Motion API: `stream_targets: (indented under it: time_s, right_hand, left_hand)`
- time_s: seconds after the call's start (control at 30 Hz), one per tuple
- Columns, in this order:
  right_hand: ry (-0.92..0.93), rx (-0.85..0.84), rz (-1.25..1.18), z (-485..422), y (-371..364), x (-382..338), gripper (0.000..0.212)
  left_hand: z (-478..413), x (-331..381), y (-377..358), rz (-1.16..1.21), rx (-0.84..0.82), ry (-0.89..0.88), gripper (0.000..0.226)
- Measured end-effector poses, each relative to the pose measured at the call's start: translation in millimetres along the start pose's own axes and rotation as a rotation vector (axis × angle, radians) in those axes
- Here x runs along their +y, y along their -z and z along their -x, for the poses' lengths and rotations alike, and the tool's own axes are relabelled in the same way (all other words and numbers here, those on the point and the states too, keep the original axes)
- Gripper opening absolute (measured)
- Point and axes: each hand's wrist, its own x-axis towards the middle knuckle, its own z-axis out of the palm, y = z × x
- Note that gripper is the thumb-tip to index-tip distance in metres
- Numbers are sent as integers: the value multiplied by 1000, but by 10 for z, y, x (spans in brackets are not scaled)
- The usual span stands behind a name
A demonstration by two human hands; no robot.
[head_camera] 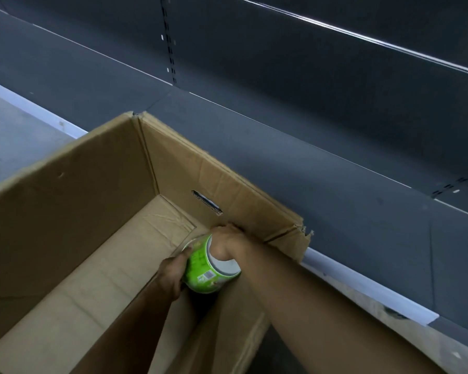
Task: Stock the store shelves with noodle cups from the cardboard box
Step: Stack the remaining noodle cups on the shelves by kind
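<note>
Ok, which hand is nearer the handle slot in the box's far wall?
Right. The right hand grips the green noodle cup just below the handle slot; the left hand holds the cup's opposite side, further down from the slot.

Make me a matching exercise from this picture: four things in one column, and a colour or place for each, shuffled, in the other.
Things:
1. noodle cup
2. cardboard box
3. store shelf
4. left hand

Descriptions:
A. dark grey, beyond the box
B. green, inside the box
C. grips the cup from the left
D. brown, open on top

Pairs: 1-B, 2-D, 3-A, 4-C
</note>
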Motion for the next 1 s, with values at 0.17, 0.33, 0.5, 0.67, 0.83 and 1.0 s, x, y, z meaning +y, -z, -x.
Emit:
stream_targets:
  time_s: [0.17, 0.33, 0.5, 0.67, 0.83, 1.0]
  right_hand:
    - [-7, 78, -54, 186, 58, 16, 50]
    - [44, 98, -58, 290, 211, -103, 41]
    - [109, 70, -104, 363, 392, -249, 36]
    - [201, 94, -291, 647, 728, -250, 55]
    - [255, 142, -444, 1136, 1215, -272, 56]
    - [285, 134, -727, 1834, 1796, -243, 40]
  left_hand:
    - [-2, 50, 96, 110, -12, -100, 14]
    - [95, 107, 240, 118, 17, -282, 20]
    - [390, 347, 335, -103, -68, -589, 21]
    - [901, 772, 501, -146, -107, -776, 25]
    - [1641, 1215, 717, -144, -195, -786, 22]
    - [2649, 1727, 759, -158, -295, -748, 19]
